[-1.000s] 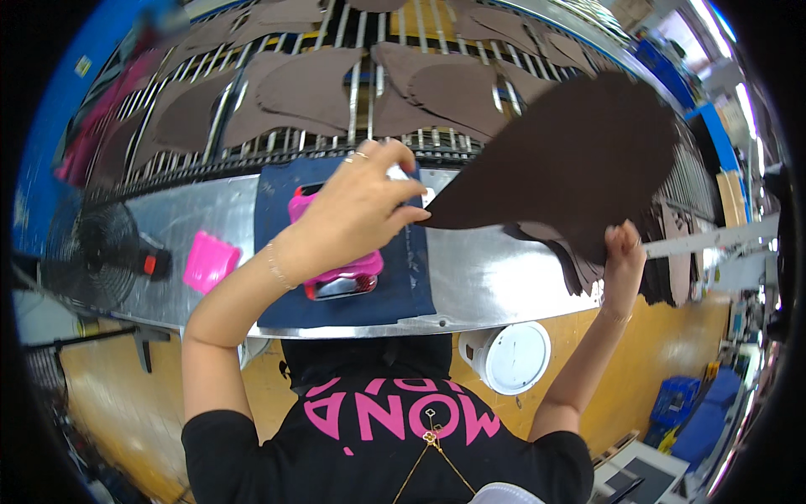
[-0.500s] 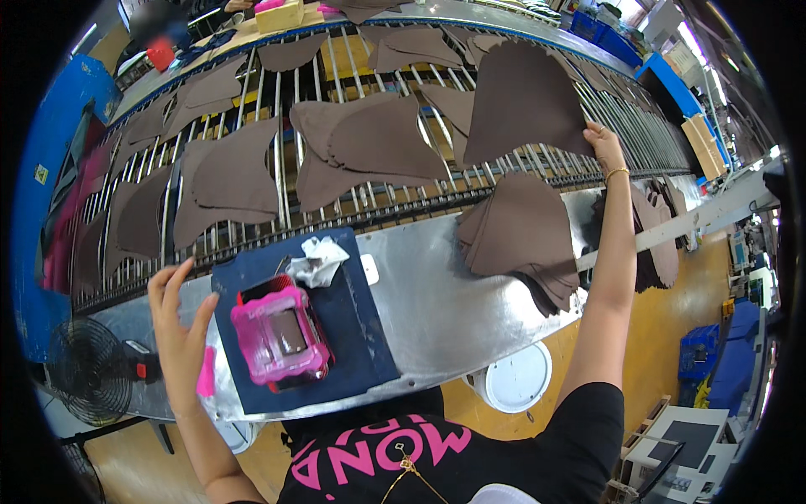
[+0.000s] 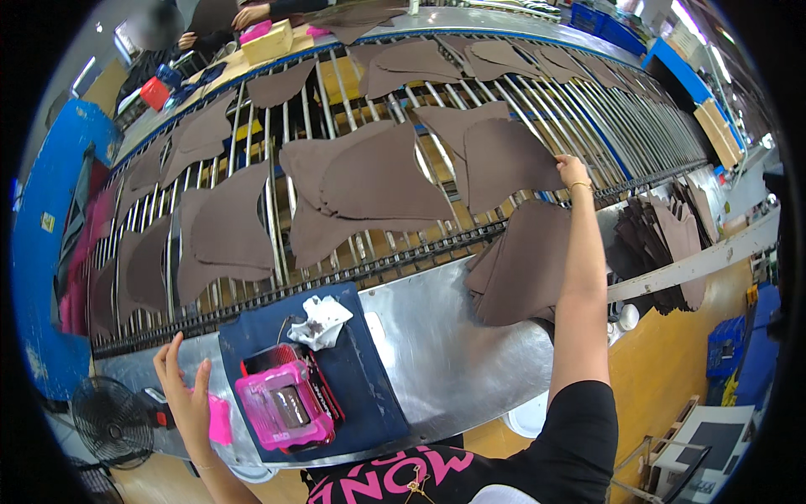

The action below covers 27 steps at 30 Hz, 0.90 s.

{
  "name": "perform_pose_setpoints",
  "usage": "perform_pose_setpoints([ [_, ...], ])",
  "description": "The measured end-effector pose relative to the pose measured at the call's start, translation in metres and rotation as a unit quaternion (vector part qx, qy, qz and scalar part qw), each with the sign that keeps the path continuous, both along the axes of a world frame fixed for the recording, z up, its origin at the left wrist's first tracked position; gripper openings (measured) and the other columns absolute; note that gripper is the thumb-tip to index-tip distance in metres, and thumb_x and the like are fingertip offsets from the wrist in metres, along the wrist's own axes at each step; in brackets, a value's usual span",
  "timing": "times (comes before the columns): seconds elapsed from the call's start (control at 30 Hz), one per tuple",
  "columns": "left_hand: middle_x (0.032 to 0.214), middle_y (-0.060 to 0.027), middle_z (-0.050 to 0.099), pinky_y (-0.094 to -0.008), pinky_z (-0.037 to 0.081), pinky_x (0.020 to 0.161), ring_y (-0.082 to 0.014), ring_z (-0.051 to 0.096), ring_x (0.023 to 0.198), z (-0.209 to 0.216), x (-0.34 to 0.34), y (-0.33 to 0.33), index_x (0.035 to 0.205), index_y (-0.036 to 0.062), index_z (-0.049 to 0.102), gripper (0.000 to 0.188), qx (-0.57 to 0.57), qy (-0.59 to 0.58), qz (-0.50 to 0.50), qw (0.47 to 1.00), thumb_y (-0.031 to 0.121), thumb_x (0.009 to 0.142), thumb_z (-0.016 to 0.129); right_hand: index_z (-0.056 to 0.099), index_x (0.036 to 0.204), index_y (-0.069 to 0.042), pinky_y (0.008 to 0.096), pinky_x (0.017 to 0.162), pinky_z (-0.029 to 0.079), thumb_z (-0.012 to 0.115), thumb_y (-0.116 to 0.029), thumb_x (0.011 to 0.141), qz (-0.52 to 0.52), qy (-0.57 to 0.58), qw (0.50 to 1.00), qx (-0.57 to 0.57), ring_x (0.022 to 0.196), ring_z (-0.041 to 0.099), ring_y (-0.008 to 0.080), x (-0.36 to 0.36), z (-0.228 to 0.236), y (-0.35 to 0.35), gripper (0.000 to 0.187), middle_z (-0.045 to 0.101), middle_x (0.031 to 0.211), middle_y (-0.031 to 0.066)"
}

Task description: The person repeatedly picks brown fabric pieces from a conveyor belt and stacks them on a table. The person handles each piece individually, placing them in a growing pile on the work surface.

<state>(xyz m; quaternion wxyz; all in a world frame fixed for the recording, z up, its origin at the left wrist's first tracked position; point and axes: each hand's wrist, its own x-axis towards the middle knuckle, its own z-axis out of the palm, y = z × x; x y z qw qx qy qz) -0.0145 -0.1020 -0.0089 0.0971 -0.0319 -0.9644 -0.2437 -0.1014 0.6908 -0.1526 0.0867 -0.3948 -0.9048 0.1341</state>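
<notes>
My right hand [image 3: 573, 170] pinches the right edge of a brown cut piece [image 3: 508, 164], which looks like leather or fabric. This piece lies over another brown piece [image 3: 441, 123] on a conveyor of metal rods [image 3: 625, 160]. Below my right arm, a fanned stack of brown pieces [image 3: 525, 265] rests on the metal table [image 3: 428, 353]. My left hand [image 3: 186, 395] is raised with fingers apart and nothing in it, beside a pink object [image 3: 220, 420]. Close to it, a pink-framed box [image 3: 285, 407] with a clear top stands on a dark blue mat [image 3: 374, 382].
Overlapping brown pieces [image 3: 369, 172] lie in rows along the conveyor. A crumpled white cloth [image 3: 321, 322] sits on the mat. At the left stands a black fan [image 3: 113, 420]. A pale bar [image 3: 688, 267] crosses at the right, near more stacked pieces [image 3: 655, 244]. Another person's hand [image 3: 252, 15] shows beyond the conveyor.
My right hand has come down, and the brown piece, held up before, now lies flat on the conveyor over another piece. My left hand stays open near the mat.
</notes>
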Motion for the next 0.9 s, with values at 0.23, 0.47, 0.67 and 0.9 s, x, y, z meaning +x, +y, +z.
perform_pose_setpoints([
  [0.23,0.117,-0.0067,0.046,-0.0266,0.034,0.074,-0.0173,0.041,0.088,-0.007,0.001,-0.015,0.134,0.0088,0.048,0.054,0.001,0.035,-0.006,0.999,0.017,0.084,0.066,0.064,0.114,-0.01,0.0487,0.093,0.042,0.066,-0.028,0.083,0.105,0.174,0.974,0.096,0.11,0.056,0.0315,0.051,0.023,-0.058,0.036,0.058,0.118,0.0143],
  [0.47,0.12,-0.0067,0.047,-0.0252,0.033,0.072,-0.0156,0.039,0.084,-0.024,0.009,-0.029,0.135,0.0089,0.047,0.053,0.051,0.038,-0.026,0.998,0.018,0.087,0.064,0.064,0.101,0.005,0.0426,0.088,0.047,0.07,-0.05,0.075,-0.017,-0.106,0.984,0.139,0.101,0.057,0.0388,0.211,0.039,-0.182,0.061,0.059,0.108,0.0255],
  [0.67,0.119,-0.0061,0.048,-0.0256,0.034,0.07,-0.0149,0.037,0.079,-0.026,0.016,-0.023,0.136,0.0085,0.046,0.055,0.089,0.033,-0.072,0.993,0.021,0.086,0.066,0.061,0.112,-0.001,0.0414,0.088,0.049,0.069,-0.055,0.074,-0.099,-0.083,0.988,0.086,0.109,0.057,0.036,0.237,0.032,-0.187,0.067,0.058,0.114,0.0229],
  [0.9,0.118,-0.0059,0.048,-0.0256,0.033,0.07,-0.0151,0.034,0.076,-0.032,0.043,-0.036,0.136,0.008,0.046,0.059,0.119,0.016,-0.053,0.991,0.023,0.084,0.068,0.065,0.105,-0.004,0.0422,0.085,0.05,0.072,-0.056,0.07,-0.126,-0.104,0.982,0.096,0.103,0.061,0.0326,0.227,0.059,-0.21,0.064,0.061,0.112,0.0167],
])
